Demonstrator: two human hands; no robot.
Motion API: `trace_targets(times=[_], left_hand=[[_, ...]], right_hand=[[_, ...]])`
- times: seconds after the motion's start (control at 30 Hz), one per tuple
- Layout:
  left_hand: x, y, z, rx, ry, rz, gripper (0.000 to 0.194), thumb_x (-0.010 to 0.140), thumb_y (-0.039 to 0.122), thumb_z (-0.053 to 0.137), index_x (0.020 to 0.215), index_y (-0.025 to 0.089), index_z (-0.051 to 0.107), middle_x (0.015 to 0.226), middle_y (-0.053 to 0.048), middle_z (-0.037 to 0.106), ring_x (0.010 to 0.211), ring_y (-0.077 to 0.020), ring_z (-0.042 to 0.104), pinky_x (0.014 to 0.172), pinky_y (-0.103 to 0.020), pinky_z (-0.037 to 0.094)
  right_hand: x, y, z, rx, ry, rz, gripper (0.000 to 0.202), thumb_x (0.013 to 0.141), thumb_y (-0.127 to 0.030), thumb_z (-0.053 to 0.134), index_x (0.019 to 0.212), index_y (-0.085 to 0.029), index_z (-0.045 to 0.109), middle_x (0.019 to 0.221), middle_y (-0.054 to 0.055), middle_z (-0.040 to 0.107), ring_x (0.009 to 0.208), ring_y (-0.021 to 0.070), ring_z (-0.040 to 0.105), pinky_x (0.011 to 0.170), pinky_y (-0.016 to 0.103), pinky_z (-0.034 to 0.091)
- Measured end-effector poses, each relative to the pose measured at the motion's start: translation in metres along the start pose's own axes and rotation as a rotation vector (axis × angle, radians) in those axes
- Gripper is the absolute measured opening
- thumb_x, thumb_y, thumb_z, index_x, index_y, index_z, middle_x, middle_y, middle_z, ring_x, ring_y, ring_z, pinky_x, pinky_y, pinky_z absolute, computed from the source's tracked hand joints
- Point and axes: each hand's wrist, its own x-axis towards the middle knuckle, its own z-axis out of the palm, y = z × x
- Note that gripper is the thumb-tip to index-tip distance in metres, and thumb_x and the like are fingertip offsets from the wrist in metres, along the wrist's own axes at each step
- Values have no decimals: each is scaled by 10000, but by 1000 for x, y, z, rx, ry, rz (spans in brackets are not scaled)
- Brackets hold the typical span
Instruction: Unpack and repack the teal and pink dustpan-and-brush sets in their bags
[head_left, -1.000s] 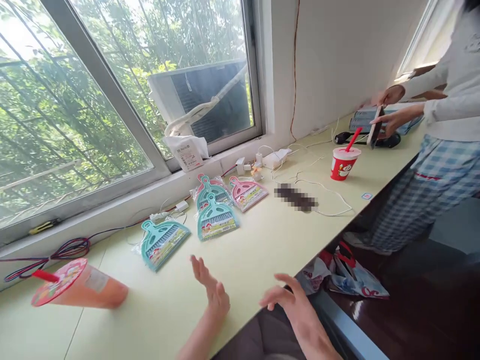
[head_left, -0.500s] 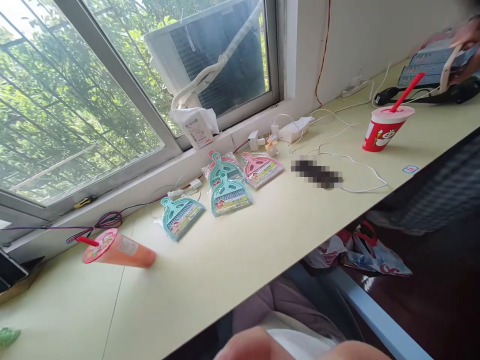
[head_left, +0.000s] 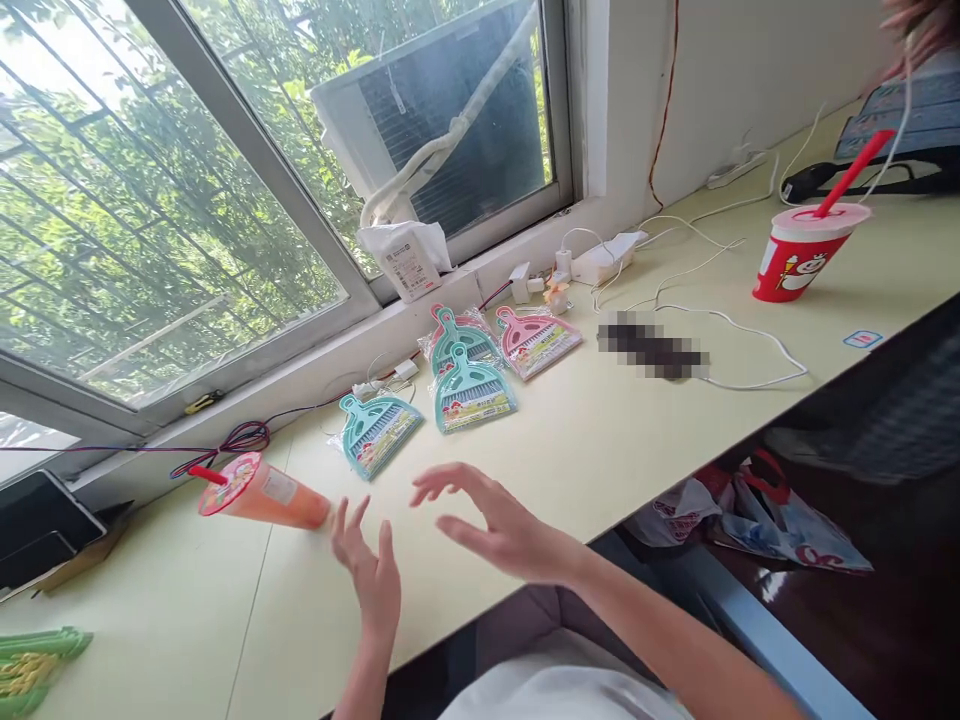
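left hand (head_left: pixel 369 580) and right hand (head_left: pixel 506 528), fingers (head_left: pixel 386 548) loosely spread, empty, near a cup (head_left: pixel 262 492) of orange drink (head_left: pixel 304 507).

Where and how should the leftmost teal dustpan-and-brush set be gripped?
Probably by the wide edge of the dustpan-and-brush set, pinched by the right hand from the near right: the set lies on the table with that edge toward the person and its handle pointing away.

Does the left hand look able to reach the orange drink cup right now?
Probably yes: the left hand looks empty and is close to the orange drink cup, with nothing visible between them.
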Motion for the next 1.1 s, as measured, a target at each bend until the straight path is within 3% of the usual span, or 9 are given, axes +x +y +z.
trace_targets(times=[0.13, 0.27, 0.37, 0.5, 0.67, 0.8, 0.87, 1.03, 1.1], left_hand=[[81, -10, 61, 18, -11, -206, 487, 915, 294, 491, 1391, 199, 445, 1510, -161, 381, 1487, -313, 230, 1212, -534, 232], [138, -31, 108, 120, 160, -546, 622, 864, 274, 575, 1428, 134, 355, 1517, -219, 357, 1441, -350, 316, 1182, -552, 251], [147, -42, 117, 166, 317, -680, 624, 862, 259, 584, 1429, 145, 351, 1543, -217, 316, 1439, -348, 300, 1142, -549, 305], [145, -58, 110, 113, 286, -748, 561, 865, 210, 584, 1394, 136, 413, 1467, -207, 425, 1385, -333, 374, 1127, -504, 333], [144, -80, 98, 57, 306, -739, 628, 847, 250, 664, 1396, 53, 430, 1333, -207, 544, 1315, -283, 453, 1151, -398, 309], [140, -89, 91, -16, 280, -828, 339, 915, 298, 582, 1196, 120, 645, 1185, -150, 647, 1139, -267, 587, 1032, -389, 430], [139, -93, 88, -50, 290, -887, 306, 928, 312, 565, 1151, 136, 681, 1114, -134, 686, 1062, -270, 622, 981, -402, 462], [141, -94, 85, -17, 300, -892, 278, 884, 342, 631, 1029, 125, 728, 1087, -166, 685, 1139, -342, 568, 975, -472, 466], [142, -92, 86, -2, 397, -816, 224, 889, 293, 609, 974, 125, 730, 1165, -176, 648, 1215, -341, 512, 999, -460, 455]], right_hand=[[45, 111, -4, -379, -42, 247, 415, 841, 17, 476, 1168, -200, 610, 1099, 54, 690, 1042, 192, 625, 973, 372, 463], [72, 174, 5, -715, -251, 182, 402, 845, 44, 490, 1128, -186, 659, 1181, 82, 663, 1170, 222, 565, 1022, 378, 415], [79, 184, 9, -793, -366, 86, 323, 910, -13, 494, 1108, -190, 679, 1165, 80, 669, 1132, 222, 575, 981, 365, 420], [77, 185, 8, -792, -459, 61, 250, 968, -93, 497, 1028, -212, 708, 1172, 60, 674, 1120, 215, 576, 958, 352, 406], [75, 187, 6, -782, -462, 101, 250, 971, -94, 496, 1060, -208, 700, 1217, 60, 660, 1151, 218, 553, 989, 356, 379], [77, 188, 4, -757, -463, 119, 262, 954, -78, 507, 1056, -217, 705, 1224, 53, 659, 1174, 213, 547, 1010, 357, 377], [79, 190, 1, -700, -444, 136, 271, 938, -60, 514, 1042, -216, 710, 1203, 46, 672, 1164, 198, 565, 1019, 343, 387], [85, 200, -3, -556, -345, 184, 302, 916, -22, 483, 1024, -179, 718, 1070, 52, 710, 1018, 164, 637, 945, 287, 459], [86, 205, -4, -545, -342, 152, 283, 888, -4, 515, 983, -168, 725, 1070, 60, 707, 1020, 169, 636, 958, 296, 454]])
